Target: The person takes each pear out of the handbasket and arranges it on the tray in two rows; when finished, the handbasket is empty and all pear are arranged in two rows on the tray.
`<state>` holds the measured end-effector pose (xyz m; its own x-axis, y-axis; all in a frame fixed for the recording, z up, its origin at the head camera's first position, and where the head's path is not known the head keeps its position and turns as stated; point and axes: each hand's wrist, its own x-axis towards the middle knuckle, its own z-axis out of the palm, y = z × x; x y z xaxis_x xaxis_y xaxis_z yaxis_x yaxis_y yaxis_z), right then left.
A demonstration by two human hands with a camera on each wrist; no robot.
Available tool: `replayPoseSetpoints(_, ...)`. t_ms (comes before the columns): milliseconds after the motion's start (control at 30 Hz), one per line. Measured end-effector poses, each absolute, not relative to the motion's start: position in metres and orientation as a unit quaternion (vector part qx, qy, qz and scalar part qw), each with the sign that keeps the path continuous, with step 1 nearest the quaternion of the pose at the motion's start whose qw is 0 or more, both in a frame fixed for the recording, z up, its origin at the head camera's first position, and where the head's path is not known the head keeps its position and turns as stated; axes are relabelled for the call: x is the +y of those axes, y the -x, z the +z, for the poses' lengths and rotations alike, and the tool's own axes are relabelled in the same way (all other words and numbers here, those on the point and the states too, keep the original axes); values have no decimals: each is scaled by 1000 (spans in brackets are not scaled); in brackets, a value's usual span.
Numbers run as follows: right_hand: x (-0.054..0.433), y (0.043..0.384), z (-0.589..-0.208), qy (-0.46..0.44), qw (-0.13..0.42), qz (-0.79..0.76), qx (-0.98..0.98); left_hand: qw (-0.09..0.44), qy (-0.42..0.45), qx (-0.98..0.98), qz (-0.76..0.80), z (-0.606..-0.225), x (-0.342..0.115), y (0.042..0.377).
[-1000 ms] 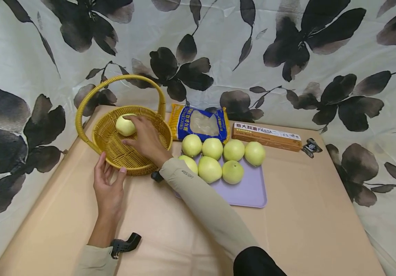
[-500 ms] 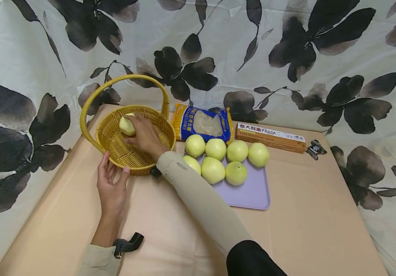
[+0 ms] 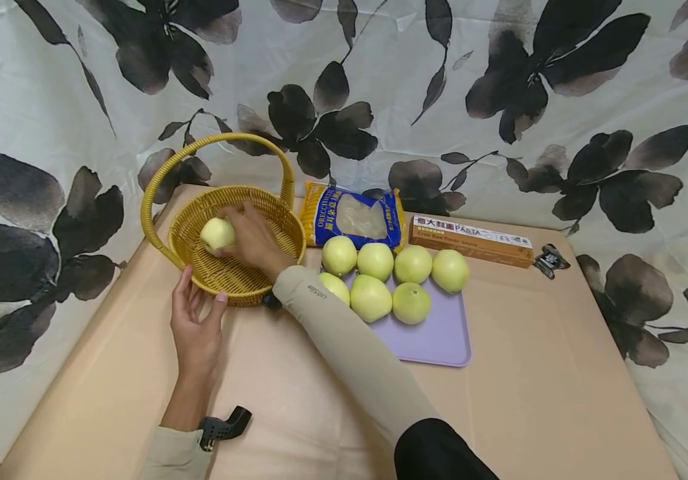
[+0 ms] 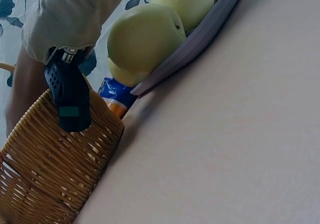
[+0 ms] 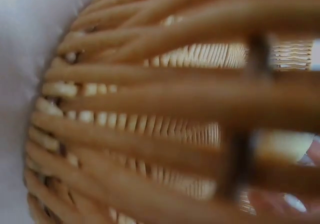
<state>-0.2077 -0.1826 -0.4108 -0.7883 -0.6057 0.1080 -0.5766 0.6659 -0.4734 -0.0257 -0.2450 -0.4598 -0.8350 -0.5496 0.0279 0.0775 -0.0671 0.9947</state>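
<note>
A yellow wicker basket [image 3: 245, 294] with a tall hoop handle stands at the table's left. One round pale yellow-green fruit [image 3: 217, 235], apple-like, lies in it. Inside the basket, my right hand [image 3: 255, 241] is just right of this fruit, fingers and thumb spread beside it; whether they still touch it is unclear. My left hand [image 3: 197, 337] rests its extended fingertips against the basket's front left side. In the right wrist view, blurred wicker [image 5: 165, 94] hides most of the fruit [image 5: 282, 145] and fingers. The left wrist view shows the basket's outer wall [image 4: 65, 169].
A lilac tray [image 3: 440, 343] bearing several similar fruits [image 3: 371, 298] stands right of the basket, partly behind my right sleeve. Behind are a blue and yellow pasta bag [image 3: 353, 213], a brown pasta box [image 3: 470, 241] and a small black packet [image 3: 551, 260]. Floral cloth hangs behind the table.
The fruit in the basket has shifted slightly toward the front left, and the right hand's fingers have drawn off its top. The left hand stays at the basket.
</note>
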Motion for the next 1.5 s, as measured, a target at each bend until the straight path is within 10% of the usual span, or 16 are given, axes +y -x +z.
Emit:
replayPoseSetpoints(733,-153,175,-394,357,93,-260,892,222,-174,-655,-701,-461,-243,24)
replayPoseSetpoints(1500,-12,130,-360,307,-3,-395,866,219,-177,-651,-705,-459,-243,25)
